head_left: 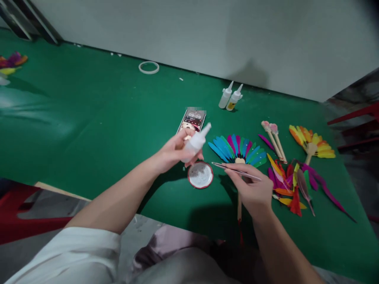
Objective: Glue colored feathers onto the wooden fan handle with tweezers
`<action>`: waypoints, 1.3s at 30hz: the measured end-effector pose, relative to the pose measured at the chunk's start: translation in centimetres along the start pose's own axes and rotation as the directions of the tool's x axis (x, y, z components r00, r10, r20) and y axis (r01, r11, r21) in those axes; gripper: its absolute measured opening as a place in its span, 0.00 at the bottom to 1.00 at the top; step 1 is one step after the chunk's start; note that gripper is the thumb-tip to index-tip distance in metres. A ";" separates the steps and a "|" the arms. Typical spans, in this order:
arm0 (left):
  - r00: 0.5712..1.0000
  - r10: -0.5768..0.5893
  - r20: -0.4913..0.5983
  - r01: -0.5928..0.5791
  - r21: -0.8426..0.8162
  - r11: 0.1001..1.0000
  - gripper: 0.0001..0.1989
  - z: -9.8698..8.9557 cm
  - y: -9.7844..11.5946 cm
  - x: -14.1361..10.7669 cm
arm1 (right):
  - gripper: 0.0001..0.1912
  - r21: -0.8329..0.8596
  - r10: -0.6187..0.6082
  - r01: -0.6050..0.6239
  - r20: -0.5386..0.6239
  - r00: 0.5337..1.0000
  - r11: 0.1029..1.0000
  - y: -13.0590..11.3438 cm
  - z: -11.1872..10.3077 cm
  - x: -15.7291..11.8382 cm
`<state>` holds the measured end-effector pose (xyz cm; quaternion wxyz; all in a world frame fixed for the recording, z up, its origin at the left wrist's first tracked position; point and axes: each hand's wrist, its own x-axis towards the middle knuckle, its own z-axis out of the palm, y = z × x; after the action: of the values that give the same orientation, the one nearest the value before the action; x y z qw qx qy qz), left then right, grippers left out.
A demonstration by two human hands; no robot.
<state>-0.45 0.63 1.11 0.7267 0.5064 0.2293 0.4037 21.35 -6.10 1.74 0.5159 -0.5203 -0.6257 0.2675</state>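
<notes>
On the green table (97,118), a multicoloured feather fan (237,148) lies partly behind my right hand (253,191), near a red-rimmed dish (204,182). My left hand (174,152) wraps a white nozzle bottle (194,146); my right pinches slim tweezers (237,171).

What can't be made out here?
Head view:
Near end of lit rectangular smartphone: hidden by left hand.
Upper handle of blue, green and purple feather fan: behind right hand.
Multicoloured feathers, far left: cut off by edge.
Yellow label on standing white plastic bottle: print too small.
</notes>
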 end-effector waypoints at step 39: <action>0.959 0.266 0.098 -0.264 0.651 0.711 0.17 2.5 -0.6 -1.5 | 0.10 -0.017 -0.070 0.068 -0.183 0.981 0.998 -2.6 -3.0 0.1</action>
<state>0.80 -2.09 1.39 0.4358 0.7565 0.2825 0.3974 23.20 -7.45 5.03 0.5777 -0.5235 -0.5945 0.1969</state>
